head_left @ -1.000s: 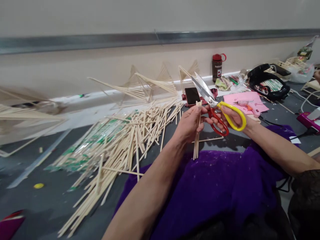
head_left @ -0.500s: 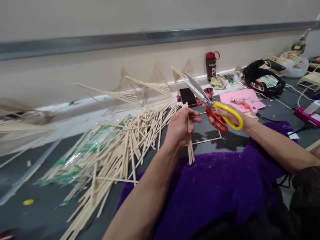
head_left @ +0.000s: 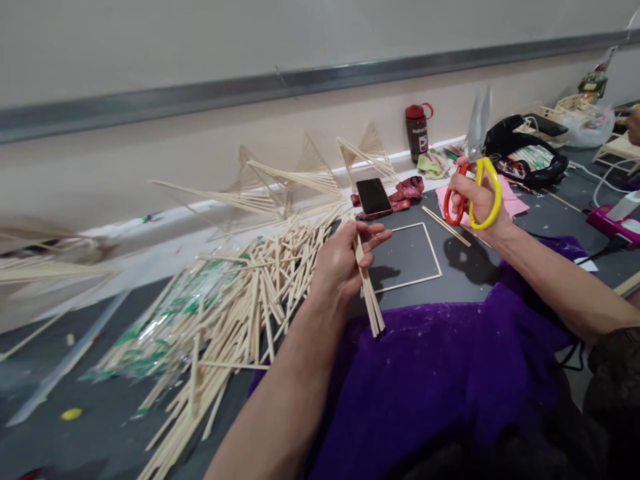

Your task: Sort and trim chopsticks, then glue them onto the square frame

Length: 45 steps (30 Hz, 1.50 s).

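Observation:
A small bunch of thin wooden sticks [head_left: 371,303] is gripped in my left hand [head_left: 345,259], thumb over them and the other fingers partly stretched out. The lower ends hang over the purple cloth [head_left: 425,387]. My right hand [head_left: 477,200] is closed around the red and yellow handles of a pair of scissors [head_left: 487,193]. Their blades point up, blurred and slightly apart, away from the sticks. Between my hands a square stick frame [head_left: 434,250] lies on the dark table, its left side partly hidden by my left hand. Two loose sticks [head_left: 446,227] lie beyond it.
A large stick pile [head_left: 260,287] and plastic-wrapped sticks [head_left: 160,320] spread leftward. Behind are a phone [head_left: 374,197], a lanyard [head_left: 407,193], a bottle [head_left: 417,133] and stick structures [head_left: 300,175]. At right stand a black case [head_left: 525,157] and pink sheet [head_left: 515,200].
My right hand has moved right with the scissors, which have swung upright, away from the sticks. My left hand has shifted slightly left and down, tilting its bunch. The square frame is more visible.

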Each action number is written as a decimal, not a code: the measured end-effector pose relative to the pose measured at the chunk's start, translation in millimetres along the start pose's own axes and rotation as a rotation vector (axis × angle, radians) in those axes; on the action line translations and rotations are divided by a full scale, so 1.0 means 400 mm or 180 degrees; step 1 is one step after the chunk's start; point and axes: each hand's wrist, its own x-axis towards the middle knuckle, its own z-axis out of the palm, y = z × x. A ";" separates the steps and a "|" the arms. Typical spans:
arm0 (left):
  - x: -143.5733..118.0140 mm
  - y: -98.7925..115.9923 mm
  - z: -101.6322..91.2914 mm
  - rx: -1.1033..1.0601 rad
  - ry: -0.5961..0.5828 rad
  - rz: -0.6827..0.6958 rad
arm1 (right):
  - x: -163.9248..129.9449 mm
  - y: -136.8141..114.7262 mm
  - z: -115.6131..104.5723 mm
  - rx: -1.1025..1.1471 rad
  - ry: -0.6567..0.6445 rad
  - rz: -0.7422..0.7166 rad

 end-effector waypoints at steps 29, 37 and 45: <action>-0.087 -0.046 0.066 0.0585 -0.0580 0.0634 | -0.094 0.122 0.063 0.0110 -0.1214 0.1143; -0.071 -0.005 0.034 0.0473 -0.0392 0.0658 | 0.228 -0.043 -0.053 -0.3720 -0.0059 -0.0921; -0.058 -0.006 0.012 0.0921 -0.0615 0.1267 | 0.271 -0.072 -0.111 -0.4567 0.0173 -0.0984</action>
